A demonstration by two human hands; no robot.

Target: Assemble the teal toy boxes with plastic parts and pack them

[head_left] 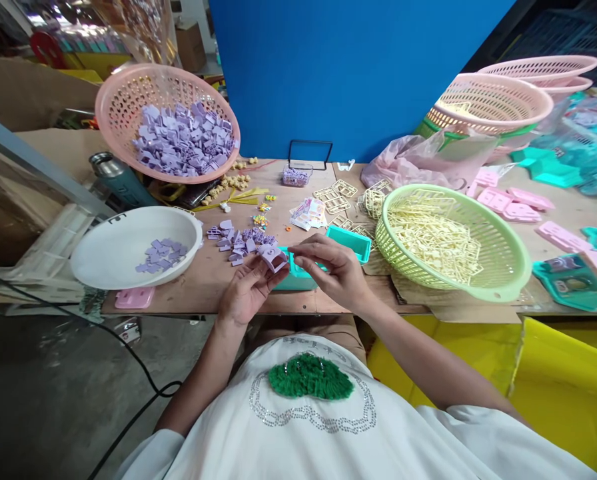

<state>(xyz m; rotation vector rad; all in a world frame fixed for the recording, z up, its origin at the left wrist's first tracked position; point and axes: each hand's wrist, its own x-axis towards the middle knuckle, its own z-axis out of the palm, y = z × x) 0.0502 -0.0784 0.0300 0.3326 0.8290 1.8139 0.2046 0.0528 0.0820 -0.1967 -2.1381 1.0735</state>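
Note:
Between the fingers of my left hand (pixel 248 288) is a small purple plastic piece (pixel 272 257), held up over the table's front edge. My right hand (pixel 334 268) is close by on its right, thumb and fingertips pinched together; whatever they hold is too small to make out. Just behind and below the hands stands a turquoise plastic box (pixel 298 281), partly covered by them. A second turquoise tray (pixel 349 244) lies behind my right hand. Loose purple pieces (pixel 239 244) are heaped on the table to the left of my hands.
At the back left a pink basket (pixel 109 113) holds many purple pieces, with a white bowl (pixel 91 257) in front. A green basket (pixel 516 263) of cream frames stands right. Stickers (pixel 308 213) lie mid-table. A blue panel (pixel 348 73) closes the back; a flask (pixel 121 180) stands left.

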